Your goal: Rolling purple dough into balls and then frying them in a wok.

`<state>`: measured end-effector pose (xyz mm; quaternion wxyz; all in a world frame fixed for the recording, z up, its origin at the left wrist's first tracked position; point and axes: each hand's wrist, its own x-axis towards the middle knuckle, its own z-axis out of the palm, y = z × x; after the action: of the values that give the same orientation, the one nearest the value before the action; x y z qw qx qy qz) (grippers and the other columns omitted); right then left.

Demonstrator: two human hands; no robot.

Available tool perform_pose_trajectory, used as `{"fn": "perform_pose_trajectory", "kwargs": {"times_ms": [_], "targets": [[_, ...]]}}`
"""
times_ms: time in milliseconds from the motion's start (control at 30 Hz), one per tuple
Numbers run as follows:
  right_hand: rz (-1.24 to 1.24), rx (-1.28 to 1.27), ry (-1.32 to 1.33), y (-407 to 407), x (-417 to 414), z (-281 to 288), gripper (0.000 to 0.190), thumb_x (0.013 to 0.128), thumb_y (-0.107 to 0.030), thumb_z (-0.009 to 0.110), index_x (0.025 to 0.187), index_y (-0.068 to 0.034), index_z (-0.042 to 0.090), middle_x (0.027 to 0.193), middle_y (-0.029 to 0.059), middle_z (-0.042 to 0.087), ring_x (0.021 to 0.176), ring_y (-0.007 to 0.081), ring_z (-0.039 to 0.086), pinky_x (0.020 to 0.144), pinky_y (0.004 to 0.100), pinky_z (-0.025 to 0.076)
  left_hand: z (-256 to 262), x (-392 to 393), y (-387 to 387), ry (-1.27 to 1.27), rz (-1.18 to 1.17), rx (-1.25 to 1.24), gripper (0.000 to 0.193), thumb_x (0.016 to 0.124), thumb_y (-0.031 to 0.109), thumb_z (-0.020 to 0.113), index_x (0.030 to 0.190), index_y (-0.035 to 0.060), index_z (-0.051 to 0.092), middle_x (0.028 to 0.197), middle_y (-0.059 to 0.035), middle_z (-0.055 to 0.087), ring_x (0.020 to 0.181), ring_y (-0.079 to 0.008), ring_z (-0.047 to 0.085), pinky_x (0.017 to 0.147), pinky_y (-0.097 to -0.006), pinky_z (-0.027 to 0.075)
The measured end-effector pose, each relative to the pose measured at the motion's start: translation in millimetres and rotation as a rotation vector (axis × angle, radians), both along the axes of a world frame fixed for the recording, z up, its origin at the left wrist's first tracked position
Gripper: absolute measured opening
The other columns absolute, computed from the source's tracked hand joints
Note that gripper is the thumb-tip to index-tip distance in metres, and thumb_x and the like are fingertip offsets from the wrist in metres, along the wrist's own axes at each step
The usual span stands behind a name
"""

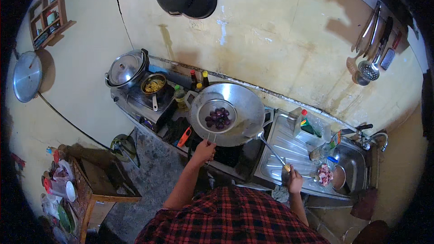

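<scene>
My left hand (204,152) grips the wire handle of a round mesh strainer (202,110). Dark purple pieces, perhaps shallots (218,118), lie in a heap inside it. The strainer is over a large metal wok (247,100); whether it touches the wok's bottom I cannot tell. In my right hand (295,179) is a long-handled metal spatula (275,152) with a yellowish grip. Its head reaches the wok's right rim. Behind the wok's left side stand sauce bottles (205,79) with red and yellow caps.
Left of the wok, a gas stove (135,108) carries a lidded pot (123,69) and a small pan of food (153,85). An orange-handled tool (184,137) lies nearby. To the right are a steel drainboard (271,167), a plastic container (310,125), raw meat (325,175) and a faucet (376,139).
</scene>
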<state>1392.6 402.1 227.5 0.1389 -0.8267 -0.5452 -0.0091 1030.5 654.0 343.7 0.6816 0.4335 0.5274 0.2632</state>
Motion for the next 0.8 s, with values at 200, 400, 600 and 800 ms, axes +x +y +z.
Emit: {"fn": "perform_pose_trajectory", "kwargs": {"times_ms": [200,400,600,800], "targets": [[-0.063,0.040,0.000,0.0,-5.8,-25.5,0.045,0.081,-0.014,0.047,0.126,-0.016,0.044,0.110,0.0088,0.056,0.106,0.0255,0.050,0.098,0.0574,0.022,21.3,18.3,-1.1,-0.100,0.072,-0.020,0.016,0.086,0.017,0.052,0.086,0.0052,0.040,0.059,-0.0020,0.042,0.042,-0.0094,0.037,0.037,-0.0250,0.031],[-0.062,0.050,-0.007,6.6,-8.2,-25.5,0.041,0.084,-0.017,0.046,0.124,-0.016,0.045,0.110,0.0103,0.057,0.109,0.0279,0.048,0.098,0.0594,0.020,2.8,11.6,17.4,-0.196,0.119,-0.015,0.015,0.086,0.017,0.051,0.083,0.0071,0.039,0.057,-0.0010,0.039,0.040,-0.0091,0.035,0.036,-0.0254,0.029],[-0.088,0.044,-0.051,0.9,-4.0,-35.8,0.043,0.083,-0.023,0.047,0.126,-0.017,0.044,0.117,0.0071,0.053,0.113,0.0264,0.045,0.098,0.0618,0.016,7.3,16.2,5.1,-0.202,0.193,-0.014,0.016,0.086,0.018,0.050,0.082,0.0071,0.039,0.056,-0.0005,0.038,0.040,-0.0090,0.034,0.036,-0.0256,0.029],[-0.097,0.041,-0.017,-5.6,-10.5,-22.9,0.047,0.083,-0.025,0.047,0.128,-0.012,0.040,0.124,0.0082,0.048,0.118,0.0310,0.039,0.099,0.0618,0.015,-0.1,12.0,-1.9,-0.141,0.123,-0.036,0.015,0.086,0.018,0.050,0.084,0.0067,0.041,0.058,-0.0006,0.040,0.042,-0.0096,0.038,0.037,-0.0252,0.032]]}}
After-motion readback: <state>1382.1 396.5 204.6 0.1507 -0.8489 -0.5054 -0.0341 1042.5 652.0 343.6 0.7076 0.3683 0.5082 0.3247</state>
